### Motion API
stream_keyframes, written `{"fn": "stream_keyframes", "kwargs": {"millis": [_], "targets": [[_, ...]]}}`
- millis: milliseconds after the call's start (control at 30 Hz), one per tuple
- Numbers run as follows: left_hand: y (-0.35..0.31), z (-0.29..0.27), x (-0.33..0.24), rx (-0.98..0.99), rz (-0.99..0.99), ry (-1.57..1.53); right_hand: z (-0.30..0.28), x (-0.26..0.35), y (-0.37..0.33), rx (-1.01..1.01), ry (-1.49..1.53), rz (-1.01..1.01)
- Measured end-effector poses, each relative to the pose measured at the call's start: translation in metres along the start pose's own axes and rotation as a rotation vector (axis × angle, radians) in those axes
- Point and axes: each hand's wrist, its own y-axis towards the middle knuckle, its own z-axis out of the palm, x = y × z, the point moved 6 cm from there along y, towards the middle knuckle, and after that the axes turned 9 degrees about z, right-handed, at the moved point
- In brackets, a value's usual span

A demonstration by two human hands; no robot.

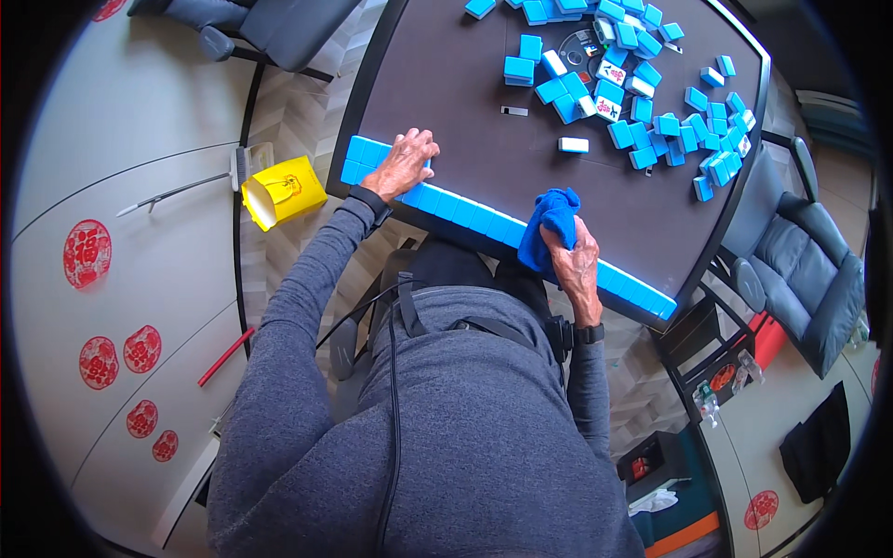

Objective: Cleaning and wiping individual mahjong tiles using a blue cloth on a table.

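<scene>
A long row of blue-backed mahjong tiles (pixel 460 210) lies along the near edge of the dark mahjong table (pixel 446 102). Over the row's left part, my left hand (pixel 402 166) is closed, its bent fingers gripping tiles there; a short block of tiles (pixel 364 158) shows beside it. My right hand (pixel 574 263) grips a bunched blue cloth (pixel 549 228), which lies against the row right of its middle and hides some tiles. To the right of the cloth the row continues (pixel 637 290) towards the table's near right corner.
Loose mahjong tiles (pixel 642 130) are scattered over the far right, some stacked and a few face up. One white-sided tile (pixel 574 145) lies apart. Left of the table stand a yellow bag (pixel 284 191) and a broom (pixel 186 191). Grey armchairs (pixel 791 237) stand around.
</scene>
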Motion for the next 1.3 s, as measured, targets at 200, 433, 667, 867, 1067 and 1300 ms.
{"fn": "stream_keyframes", "kwargs": {"millis": [200,433,667,867,1067,1300], "targets": [[-0.027,-0.005,0.02,-0.023,-0.003,-0.06,0.001,0.005,0.0,-0.005,0.042,-0.018],[-0.032,0.003,0.024,-0.046,0.029,-0.008,-0.003,0.001,-0.002,-0.03,0.057,-0.034],[-0.003,0.03,-0.009,-0.229,0.098,0.034,-0.013,-0.015,-0.004,-0.048,0.05,0.003],[0.103,0.037,-0.086,-0.389,0.281,-0.183,-0.027,-0.025,-0.013,-0.074,0.054,0.056],[0.183,0.028,-0.141,-0.326,0.25,-0.334,-0.04,-0.047,-0.028,-0.132,0.118,0.07],[0.214,0.033,-0.147,-0.204,0.16,-0.345,-0.052,-0.058,-0.033,-0.189,0.052,0.061]]}}
